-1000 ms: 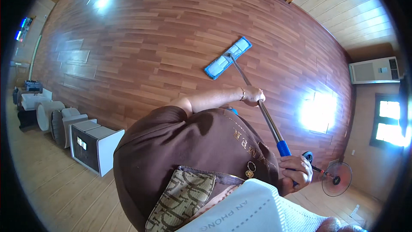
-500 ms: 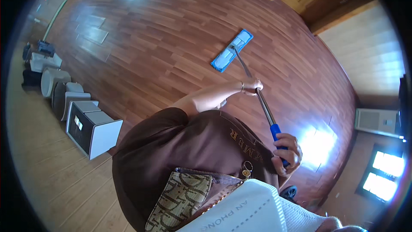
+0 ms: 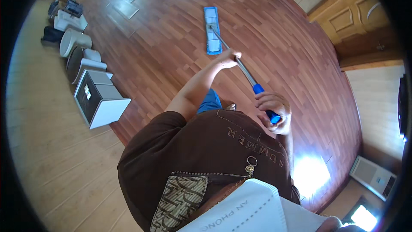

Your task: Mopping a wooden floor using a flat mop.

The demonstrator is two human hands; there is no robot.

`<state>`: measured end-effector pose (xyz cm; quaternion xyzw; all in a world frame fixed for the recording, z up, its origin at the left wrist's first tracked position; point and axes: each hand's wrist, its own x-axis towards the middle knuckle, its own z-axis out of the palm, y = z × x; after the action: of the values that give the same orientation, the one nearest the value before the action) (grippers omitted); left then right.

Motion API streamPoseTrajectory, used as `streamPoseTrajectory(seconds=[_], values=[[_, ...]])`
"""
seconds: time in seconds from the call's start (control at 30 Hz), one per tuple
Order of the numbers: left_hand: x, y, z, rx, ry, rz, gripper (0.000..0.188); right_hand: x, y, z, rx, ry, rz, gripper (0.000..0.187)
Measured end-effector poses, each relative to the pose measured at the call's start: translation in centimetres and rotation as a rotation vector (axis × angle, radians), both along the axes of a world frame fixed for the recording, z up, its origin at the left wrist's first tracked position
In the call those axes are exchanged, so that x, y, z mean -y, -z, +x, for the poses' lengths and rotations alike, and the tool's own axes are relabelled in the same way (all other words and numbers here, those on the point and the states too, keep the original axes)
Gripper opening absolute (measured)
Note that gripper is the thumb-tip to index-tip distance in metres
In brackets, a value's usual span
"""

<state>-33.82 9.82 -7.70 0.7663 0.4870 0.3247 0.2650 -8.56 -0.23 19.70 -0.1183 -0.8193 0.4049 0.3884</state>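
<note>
A flat mop [image 3: 212, 38] with a blue fringed edge and pale top lies on the wood-patterned floor ahead of me. Its metal pole [image 3: 246, 72] slants back toward my body. My left hand [image 3: 230, 58] is closed round the pole partway down, arm stretched forward. Around the blue grip [image 3: 272, 116] at the upper end, my right hand [image 3: 274, 109] is wrapped, close to my chest on the right.
Along the left wall stand a white box-shaped cabinet [image 3: 112, 111], a round white bin [image 3: 75, 43] and other items. A wooden door [image 3: 356, 17] is at the far right. A white appliance [image 3: 373, 177] stands by the right wall.
The mop head has swung left and farther off, turning nearly lengthwise. Both hands have shifted left and upward with the pole. My view has turned, and a blue trouser leg now shows.
</note>
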Motion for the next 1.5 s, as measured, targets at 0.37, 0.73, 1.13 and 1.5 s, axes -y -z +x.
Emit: streamPoseTrajectory(seconds=[0.37,0.73,1.13,1.5], values=[[11.5,5.6,-13.7,0.097,-0.462,-0.089,0.026,-1.8,3.8,-7.8,0.042,-0.454,-0.169,0.013],[21.5,2.8,-17.3,-0.114,-0.979,0.003,0.029,-4.3,5.8,-14.7,0.182,-0.796,-0.396,0.011],[27.9,1.8,-8.1,-0.112,-1.194,0.036,0.023,-0.8,2.6,-8.3,0.170,-0.720,-0.518,0.019],[14.3,2.4,-10.6,0.106,-0.844,0.141,0.026,-1.7,0.8,-6.3,0.108,-0.366,-0.540,0.024]])
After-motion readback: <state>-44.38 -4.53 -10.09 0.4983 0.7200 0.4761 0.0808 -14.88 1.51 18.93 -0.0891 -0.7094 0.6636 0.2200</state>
